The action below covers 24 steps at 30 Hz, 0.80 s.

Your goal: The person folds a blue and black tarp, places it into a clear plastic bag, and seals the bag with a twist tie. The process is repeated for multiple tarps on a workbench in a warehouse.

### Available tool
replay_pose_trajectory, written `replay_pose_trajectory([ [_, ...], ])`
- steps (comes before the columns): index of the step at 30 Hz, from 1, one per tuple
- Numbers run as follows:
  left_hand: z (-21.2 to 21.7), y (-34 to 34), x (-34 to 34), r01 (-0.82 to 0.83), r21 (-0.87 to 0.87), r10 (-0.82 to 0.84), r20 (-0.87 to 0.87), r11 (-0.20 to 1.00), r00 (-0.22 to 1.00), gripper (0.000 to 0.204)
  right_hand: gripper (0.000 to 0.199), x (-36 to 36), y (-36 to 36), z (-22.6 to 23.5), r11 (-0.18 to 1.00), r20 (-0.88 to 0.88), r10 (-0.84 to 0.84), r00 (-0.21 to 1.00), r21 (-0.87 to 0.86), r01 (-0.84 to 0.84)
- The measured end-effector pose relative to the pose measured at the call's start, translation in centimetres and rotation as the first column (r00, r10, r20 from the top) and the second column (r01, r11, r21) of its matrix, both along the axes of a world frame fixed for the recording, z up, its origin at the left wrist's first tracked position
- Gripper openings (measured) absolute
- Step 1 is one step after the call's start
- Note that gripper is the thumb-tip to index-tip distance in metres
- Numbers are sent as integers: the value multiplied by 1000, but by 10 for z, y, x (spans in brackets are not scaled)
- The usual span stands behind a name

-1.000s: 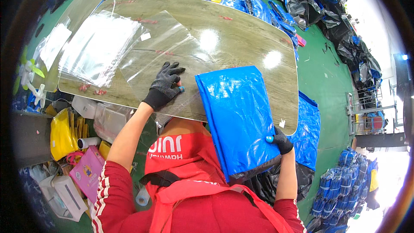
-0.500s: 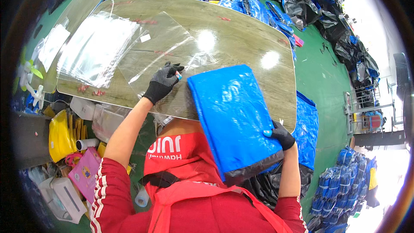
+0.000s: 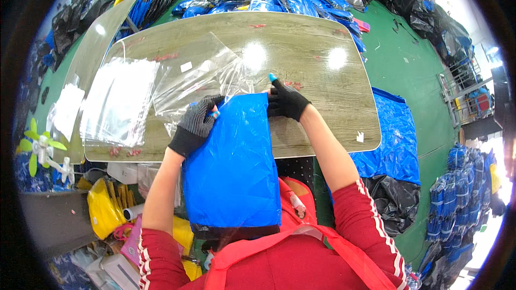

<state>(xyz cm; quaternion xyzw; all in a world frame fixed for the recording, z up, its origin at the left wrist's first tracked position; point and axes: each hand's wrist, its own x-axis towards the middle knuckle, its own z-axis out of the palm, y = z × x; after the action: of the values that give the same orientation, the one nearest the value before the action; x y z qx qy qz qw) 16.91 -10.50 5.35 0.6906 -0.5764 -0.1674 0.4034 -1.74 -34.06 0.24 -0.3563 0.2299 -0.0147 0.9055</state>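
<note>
Both gloved hands pinch the far corners of the blue bag point(image 3: 231, 166): left hand point(image 3: 196, 124) and right hand point(image 3: 286, 102), fingers closed on its top edge. Its long axis runs from the bench point(image 3: 317, 75) toward the person's body. An open clear bag point(image 3: 201, 78) lies just beyond the left hand.

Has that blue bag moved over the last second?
Yes. The blue bag has swung left from the table's right end to its middle, where both gloved hands grip its top edge.

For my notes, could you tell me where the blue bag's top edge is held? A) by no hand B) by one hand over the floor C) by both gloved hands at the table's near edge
C: the left hand and right hand each grip a top corner of the blue bag over the table.
</note>
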Motion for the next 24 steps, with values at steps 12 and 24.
replay_pose_trajectory([
  [12,0,-4,-11,-13,-43,22,205,999,978,29,38,3,3,2,844,-88,-192,978,-524,119],
  [24,-70,21,31,-621,148,638,-186,770,747,59,37,-36,77,2,37,-31,-395,918,-999,-18],
])
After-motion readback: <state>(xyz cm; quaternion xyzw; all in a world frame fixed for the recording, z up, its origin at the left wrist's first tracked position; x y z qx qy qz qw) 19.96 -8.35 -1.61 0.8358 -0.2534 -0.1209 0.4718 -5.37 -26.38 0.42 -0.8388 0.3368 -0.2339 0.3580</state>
